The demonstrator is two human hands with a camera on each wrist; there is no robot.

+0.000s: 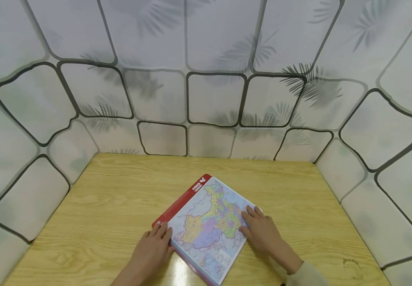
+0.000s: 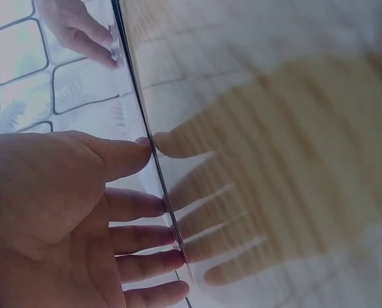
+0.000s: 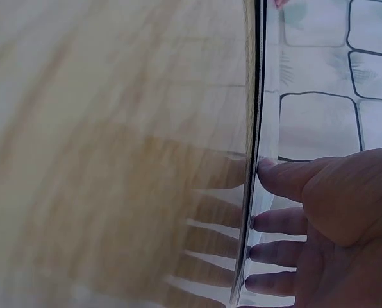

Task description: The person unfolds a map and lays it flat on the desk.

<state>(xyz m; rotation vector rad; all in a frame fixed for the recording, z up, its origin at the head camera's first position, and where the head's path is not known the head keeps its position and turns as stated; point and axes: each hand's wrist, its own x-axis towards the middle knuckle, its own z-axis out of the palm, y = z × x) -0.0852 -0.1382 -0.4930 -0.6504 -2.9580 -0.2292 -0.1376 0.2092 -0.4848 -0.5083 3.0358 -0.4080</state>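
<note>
A flat rectangular piece printed with a colourful map [image 1: 209,218] and a red band [image 1: 181,202] along one side lies turned at an angle on the wooden table. Its near left side shows some thickness. Beside its left corner, my left hand [image 1: 152,246] touches the edge with its fingertips. The right hand [image 1: 261,234] rests its fingers on the right corner, the thumb near the map's margin. In the wrist views, the left hand [image 2: 56,205] and the right hand [image 3: 345,218] have nearly straight fingers, tips meeting a thin dark edge. Contact under the piece is hidden.
The wood-grain table [image 1: 113,186] runs back to a patterned curtain-like wall [image 1: 214,99] with dark outlines and leaf prints, which also closes in both sides. A faint dark mark [image 1: 351,264] lies at the table's near right. The wrist views show hand reflections on a glossy surface.
</note>
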